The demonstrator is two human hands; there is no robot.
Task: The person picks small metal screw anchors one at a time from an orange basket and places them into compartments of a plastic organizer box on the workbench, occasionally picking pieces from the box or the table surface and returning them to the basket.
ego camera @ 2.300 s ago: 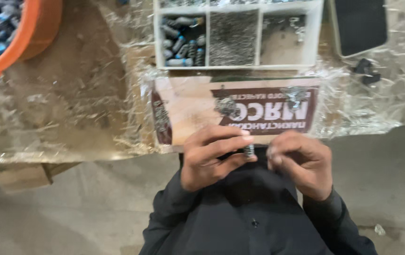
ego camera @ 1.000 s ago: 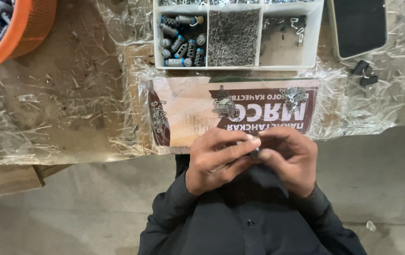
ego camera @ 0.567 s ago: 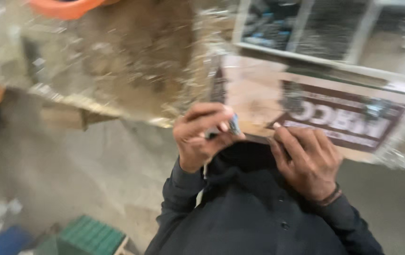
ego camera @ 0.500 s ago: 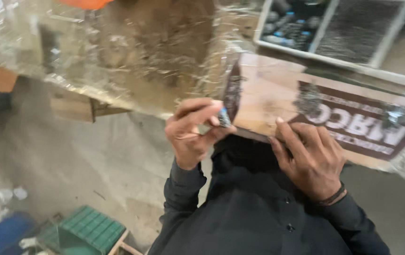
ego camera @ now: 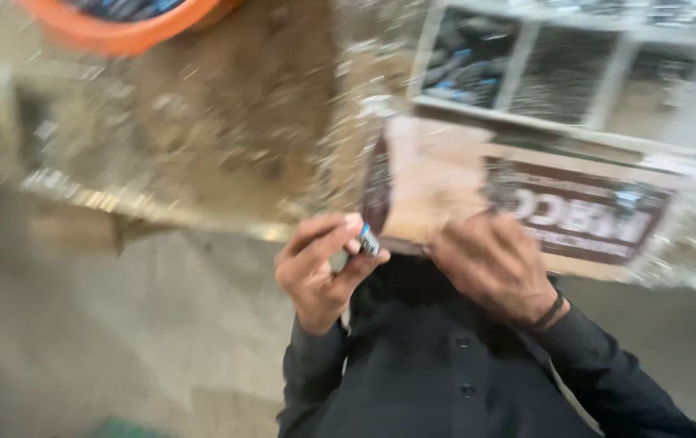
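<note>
Head view, blurred: we note the left hand (ego camera: 319,272) pinching a small blue-and-silver part (ego camera: 369,240) at its fingertips, long axis tilted up-left – just left of the right hand (ego camera: 494,264), which looks loosely curled, apparently empty, at the worktop (ego camera: 226,130) edge.

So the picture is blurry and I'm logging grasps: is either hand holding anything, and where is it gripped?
The left hand pinches a small bluish metal piece between thumb and fingertips, seemingly by its lower end. The right hand shows nothing held, though blur hides detail.
</note>
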